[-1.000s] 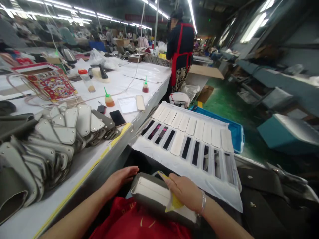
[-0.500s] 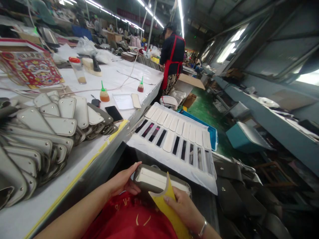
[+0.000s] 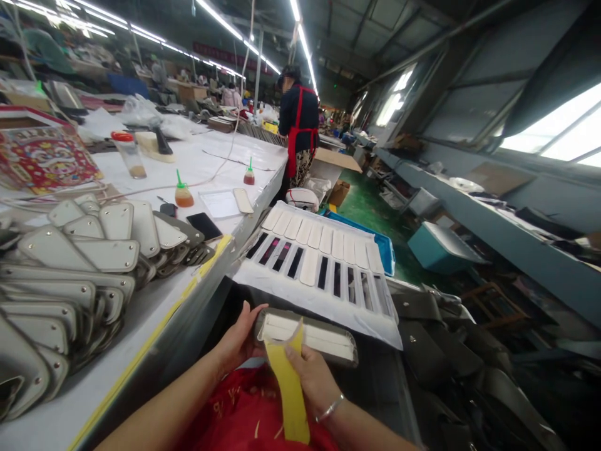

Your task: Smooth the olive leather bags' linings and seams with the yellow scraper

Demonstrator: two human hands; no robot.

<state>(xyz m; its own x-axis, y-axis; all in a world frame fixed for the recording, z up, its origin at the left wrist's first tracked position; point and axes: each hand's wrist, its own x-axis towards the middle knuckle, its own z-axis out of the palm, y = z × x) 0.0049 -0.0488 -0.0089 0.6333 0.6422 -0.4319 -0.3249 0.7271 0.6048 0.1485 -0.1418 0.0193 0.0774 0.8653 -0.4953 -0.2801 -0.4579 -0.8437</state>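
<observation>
My left hand is closed around the left end of a dark grey, box-shaped piece with rounded corners. A white, slightly loose-edged panel with a line along its length covers its upward side. In my right hand is a bent yellow strip, pinched between thumb and fingers. The strip's pointed upper end lies over the left half of the white panel; whether it touches I cannot tell. Below hangs red cloth. The right fingers are partly hidden behind the strip.
Just ahead lies a white-covered rack with rows of white strips and dark slots. Stacked grey riveted pieces fill the left table, near two green-tipped bottles and a phone. A co-worker stands beyond; dark pieces lie right.
My right hand and the yellow strip have moved left along the white panel, and the strip hangs more upright. My left hand keeps its hold; the head view has shifted slightly.
</observation>
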